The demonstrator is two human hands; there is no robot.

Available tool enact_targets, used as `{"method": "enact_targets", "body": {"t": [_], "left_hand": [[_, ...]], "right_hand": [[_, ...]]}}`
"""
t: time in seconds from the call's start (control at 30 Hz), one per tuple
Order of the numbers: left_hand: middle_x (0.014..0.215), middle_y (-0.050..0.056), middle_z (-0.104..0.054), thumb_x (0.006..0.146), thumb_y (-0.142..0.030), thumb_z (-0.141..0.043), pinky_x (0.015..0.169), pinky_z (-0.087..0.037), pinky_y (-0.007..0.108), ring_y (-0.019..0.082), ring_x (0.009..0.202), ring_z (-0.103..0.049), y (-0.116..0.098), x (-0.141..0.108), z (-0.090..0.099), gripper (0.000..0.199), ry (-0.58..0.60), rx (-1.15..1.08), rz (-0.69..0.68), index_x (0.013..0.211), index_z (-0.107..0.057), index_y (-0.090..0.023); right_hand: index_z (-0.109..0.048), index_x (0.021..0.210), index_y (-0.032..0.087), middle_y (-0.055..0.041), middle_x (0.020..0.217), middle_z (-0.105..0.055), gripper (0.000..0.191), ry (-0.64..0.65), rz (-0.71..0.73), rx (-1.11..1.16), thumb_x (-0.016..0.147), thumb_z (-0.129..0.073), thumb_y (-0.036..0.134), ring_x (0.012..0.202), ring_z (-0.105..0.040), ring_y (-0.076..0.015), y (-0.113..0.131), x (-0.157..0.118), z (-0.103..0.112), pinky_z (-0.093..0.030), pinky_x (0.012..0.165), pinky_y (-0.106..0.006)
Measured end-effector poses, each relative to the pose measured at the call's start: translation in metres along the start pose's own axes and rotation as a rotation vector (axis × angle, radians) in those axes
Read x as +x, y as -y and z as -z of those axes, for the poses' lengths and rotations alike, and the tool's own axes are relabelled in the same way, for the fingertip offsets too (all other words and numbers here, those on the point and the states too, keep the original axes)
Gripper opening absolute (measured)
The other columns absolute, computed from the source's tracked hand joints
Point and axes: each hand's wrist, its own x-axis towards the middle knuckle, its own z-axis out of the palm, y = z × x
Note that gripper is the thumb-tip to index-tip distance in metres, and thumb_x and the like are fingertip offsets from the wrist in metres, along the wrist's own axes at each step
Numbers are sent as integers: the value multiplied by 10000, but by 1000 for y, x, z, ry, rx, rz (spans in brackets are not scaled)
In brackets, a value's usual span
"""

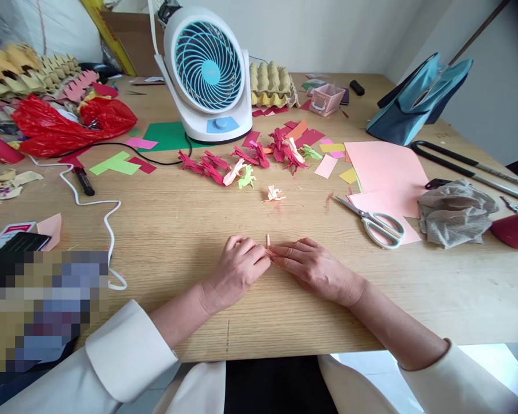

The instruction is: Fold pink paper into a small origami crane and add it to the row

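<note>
A small piece of folded pale pink paper [268, 241] stands at the middle of the wooden table, its narrow tip pointing away from me. My left hand [242, 267] has curled fingers closed on its left side. From the right, my right hand [313, 267] presses its fingers together against the same piece. Most of the paper is hidden by the fingertips. Just beyond the hands lies a small pale folded paper figure [274, 194]. Farther back is a row of several folded figures, mostly red [213, 167], with some green [246, 177] and pale pink ones.
Scissors [377, 221] and pink sheets [384, 172] lie to the right, near a crumpled grey cloth [456, 213]. A white fan [211, 75] stands at the back. A white cable [107, 221], a black marker [84, 181] and phones [15, 259] are at the left.
</note>
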Motion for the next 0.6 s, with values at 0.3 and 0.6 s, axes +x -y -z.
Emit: {"method": "enact_targets", "body": {"t": [0.3,0.6], "left_hand": [[1033,66,-665,924,-104,-505,845,-376,390,216,925,-536,-2,-15,0,283,109,-78,42,1182,-598,-171],[999,75,-654,945,-145,-488,837,-393,391,221,927,-548,-6,-20,0,320,80,-82,76,1251,-579,-154]], "right_hand": [[-515,1387,150,-151,1416,-553,394,-1,-19,-7,1004,-421,140,1243,-562,-228,1,0,-1,-480,935,-403],[-529,1362,114,-160,1373,-587,372,-37,-38,-70,1022,-390,171,1241,-559,-259,13,4,1,-505,908,-411]]}}
